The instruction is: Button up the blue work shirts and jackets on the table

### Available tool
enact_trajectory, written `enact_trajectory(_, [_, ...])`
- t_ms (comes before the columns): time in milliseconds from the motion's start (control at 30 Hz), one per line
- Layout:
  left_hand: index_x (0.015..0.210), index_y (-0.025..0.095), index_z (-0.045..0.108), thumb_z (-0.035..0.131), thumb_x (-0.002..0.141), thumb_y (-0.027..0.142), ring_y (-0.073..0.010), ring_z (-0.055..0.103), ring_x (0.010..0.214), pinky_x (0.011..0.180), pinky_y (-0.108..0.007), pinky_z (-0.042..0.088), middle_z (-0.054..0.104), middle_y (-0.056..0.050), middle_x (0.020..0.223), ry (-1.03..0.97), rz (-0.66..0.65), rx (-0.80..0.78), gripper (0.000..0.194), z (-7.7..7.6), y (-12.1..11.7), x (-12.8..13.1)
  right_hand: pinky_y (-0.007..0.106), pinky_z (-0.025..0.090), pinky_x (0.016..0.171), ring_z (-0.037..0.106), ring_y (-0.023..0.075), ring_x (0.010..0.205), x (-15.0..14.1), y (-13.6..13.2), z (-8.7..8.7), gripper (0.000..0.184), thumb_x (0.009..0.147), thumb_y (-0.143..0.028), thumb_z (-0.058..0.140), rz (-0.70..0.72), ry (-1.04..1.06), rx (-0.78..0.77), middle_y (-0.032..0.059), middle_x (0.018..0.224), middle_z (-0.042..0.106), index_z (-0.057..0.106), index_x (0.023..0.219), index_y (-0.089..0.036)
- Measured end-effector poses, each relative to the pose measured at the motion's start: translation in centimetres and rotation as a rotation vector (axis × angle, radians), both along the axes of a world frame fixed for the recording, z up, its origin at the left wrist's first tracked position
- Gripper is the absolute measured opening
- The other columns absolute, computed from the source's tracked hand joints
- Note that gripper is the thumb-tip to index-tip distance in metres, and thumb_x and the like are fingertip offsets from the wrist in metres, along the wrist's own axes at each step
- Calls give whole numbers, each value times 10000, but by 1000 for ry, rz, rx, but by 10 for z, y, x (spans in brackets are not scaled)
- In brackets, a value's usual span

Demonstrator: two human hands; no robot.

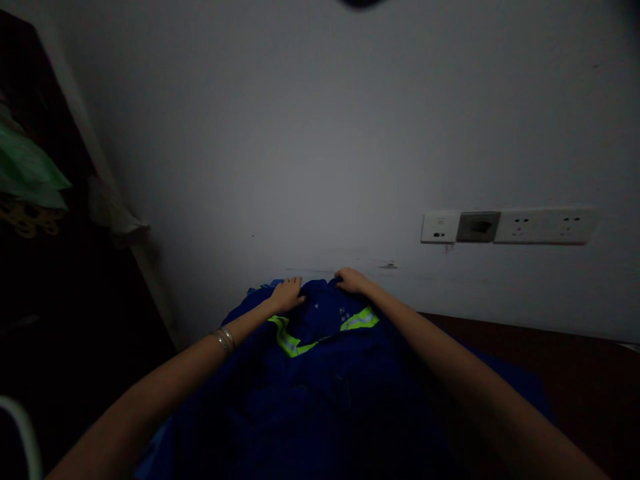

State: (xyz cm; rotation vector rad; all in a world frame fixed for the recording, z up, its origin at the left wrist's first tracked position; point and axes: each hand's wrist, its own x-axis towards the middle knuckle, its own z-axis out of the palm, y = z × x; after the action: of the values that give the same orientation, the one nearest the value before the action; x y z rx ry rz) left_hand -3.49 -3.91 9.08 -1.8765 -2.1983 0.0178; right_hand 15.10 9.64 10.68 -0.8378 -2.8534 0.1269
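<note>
At the far edge of the blue cloth (310, 373), near the foot of the wall, your two hands work a short gap apart. Your left hand (287, 295) lies on the cloth with its fingers stretched forward and close together, the thumb out to the right; you cannot tell from here whether any fold is caught beneath it. Your right hand (351, 280) has its fingers bent and clamped on the cloth's upper edge, the fingertips turned toward the left hand.

Between and just below your hands, the cloth shows small pale marks and bright yellow-green strips with a paler band: one strip (361, 319) slants below your right hand, another (286, 337) bends below your left. The rest of the cloth spreads back toward you, under and between your forearms, sinking into shadow.

Around your left wrist sit silvery bracelets (225, 340). To the right, beyond your right forearm, you have a dark reddish surface (590, 380), and above it a row of sockets (545, 225) on the pale wall (310, 147). Far to your left, a green bag (27, 167) hangs against something dark.
</note>
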Motion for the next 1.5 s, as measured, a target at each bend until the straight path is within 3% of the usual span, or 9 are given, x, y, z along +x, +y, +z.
enact_trajectory(67, [1308,66,261,514,775,374,-295,375,1216,947,-376,348,354,-219,1344,-102,-31,67,665,16,0,-8,251,408,813,553,199,972,2,-1,39,238,812,-272,540,76,76,39,81,1024,628,616,1007,-159])
enact_trajectory(233, [1359,85,191,596,683,250,-220,409,1198,990,-316,330,372,-161,1357,-583,-348,265,805,63,2,-12,224,380,788,550,180,949,17,-13,122,289,829,-302,480,196,244,133,65,1021,634,609,1030,-140])
enact_trajectory(433, [1060,84,574,521,656,131,-175,586,889,795,-280,454,637,-85,1031,-769,-298,324,411,110,-3,-11,226,382,734,556,163,841,38,-31,166,289,811,-315,498,275,391,227,60,921,640,630,977,-119])
enact_trajectory(600, [765,107,652,508,678,172,-108,557,604,597,-212,454,634,-7,657,-759,-218,291,181,140,-24,-25,255,410,743,563,175,825,59,-36,164,294,795,-329,528,190,392,192,73,874,640,645,947,-106])
enact_trajectory(867, [719,96,621,524,672,161,-128,561,498,548,-274,491,593,-30,554,-855,-20,314,126,171,-50,-29,245,502,566,612,161,707,105,-38,121,619,694,-509,616,65,133,-369,125,927,642,513,1169,-125])
enact_trajectory(1100, [780,10,611,485,715,77,-82,558,536,689,-311,492,572,7,519,-969,41,415,157,193,-52,-17,302,530,612,625,195,754,145,-24,85,589,684,-379,659,-89,-21,-290,138,983,642,499,1192,-125])
enact_trajectory(1233, [700,18,624,552,647,27,-114,574,553,676,-295,496,604,-30,529,-1114,74,465,90,199,-54,-16,355,513,752,585,266,943,169,-23,61,643,640,-328,699,-132,-4,-239,181,1047,614,494,1199,-87])
enact_trajectory(1333, [646,77,632,577,592,-5,-148,597,586,648,-263,510,634,-65,584,-1231,38,536,113,212,-52,-8,328,525,735,550,263,1014,162,-37,74,771,698,-441,627,-75,131,-256,202,1250,475,316,1334,-134])
enact_trajectory(1500, [670,75,627,502,644,-33,-119,584,583,699,-265,494,597,-59,565,-1422,-126,760,167,242,-48,35,407,542,673,457,330,1109,92,-95,135,1102,589,-517,687,197,566,-472,199,1406,231,-3,1403,-246])
